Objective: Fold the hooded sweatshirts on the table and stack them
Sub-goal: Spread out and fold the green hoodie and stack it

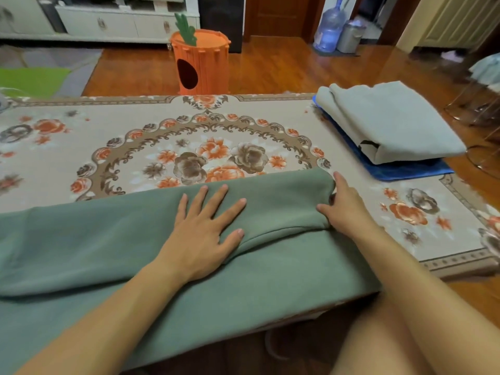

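Note:
A green hooded sweatshirt [113, 239] lies spread along the near edge of the table, a folded part lying over its upper right. My left hand [205, 228] presses flat on that folded part, fingers straight and spread. My right hand [345, 209] rests at the fold's right end; its thumb touches the cloth edge and its index finger points away. At the table's far right a folded pale grey sweatshirt [392, 123] sits on top of a folded blue one [400, 170].
The table wears a floral cloth [135, 142] with an orange and brown medallion. Behind the table stand an orange carrot-shaped pet house [201, 63], a white cabinet [113, 23], a water jug [328, 28] and a metal bin [350, 36]. Clear chairs [476, 109] stand on the right.

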Available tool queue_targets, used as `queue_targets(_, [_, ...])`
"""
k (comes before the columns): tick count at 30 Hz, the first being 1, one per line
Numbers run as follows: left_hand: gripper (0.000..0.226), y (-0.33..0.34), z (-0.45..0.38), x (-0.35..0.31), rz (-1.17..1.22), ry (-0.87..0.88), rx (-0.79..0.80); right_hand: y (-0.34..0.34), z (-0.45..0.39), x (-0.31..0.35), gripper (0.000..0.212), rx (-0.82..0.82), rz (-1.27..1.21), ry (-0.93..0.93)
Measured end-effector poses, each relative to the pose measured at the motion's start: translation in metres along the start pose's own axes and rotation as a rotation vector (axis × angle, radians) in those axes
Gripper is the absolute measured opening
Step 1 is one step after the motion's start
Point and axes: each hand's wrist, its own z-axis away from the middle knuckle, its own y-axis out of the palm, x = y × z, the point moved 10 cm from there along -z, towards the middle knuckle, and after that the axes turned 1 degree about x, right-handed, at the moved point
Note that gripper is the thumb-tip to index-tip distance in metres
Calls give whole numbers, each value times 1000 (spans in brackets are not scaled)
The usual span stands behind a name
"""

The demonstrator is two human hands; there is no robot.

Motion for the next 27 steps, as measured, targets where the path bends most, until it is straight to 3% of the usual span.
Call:
queue_targets(2, [62, 1, -1, -1, -22, 1, 13, -13, 4, 19, 94, -109, 284, -104])
queue_targets(4, [63, 5, -3, -2, -44, -10, 54, -39, 17, 68, 86, -363, 343, -323])
queue_targets(5, [64, 6, -3, -1, -49, -16, 65, -40, 21, 93, 79, -398, 321, -445])
queue_targets(7, [65, 6, -3, -1, -43, -24, 74, 0, 21, 124, 67, -144, 363, -597])
queue_targets(9, [65, 5, -2, 0, -38, -32, 78, 62, 11, 99, 75, 197, 523, -488])
queue_targets(10, [65, 6, -1, 0, -42, -32, 84, 75, 2, 79, 78, 265, 559, -399])
queue_targets(15, [64, 7, -1, -1, -33, -27, 95, 59, -36, 40, 78, 266, 520, -122])
queue_targets(17, [64, 7, -1, -2, -41, -26, 99, 45, -39, 43, 76, 190, 576, -27])
queue_targets(18, [64, 7, -1, -1, -45, -28, 100, 37, -36, 57, 73, 79, 632, -47])
queue_targets(20, [65, 7, -2, 0, -53, -37, 101, 44, -16, 104, 62, -93, 614, -281])
queue_targets(22, [64, 7, -2, 0, -53, -51, 101, 89, 13, 134, 60, 22, 512, -488])
queue_targets(24, [62, 7, -3, -5, 3, -52, 147, 122, 26, 126, 65, 145, 533, -471])
queue_targets(27, [62, -19, 5, 22, 83, -142, 158, 123, 21, 121, 67, 126, 566, -455])
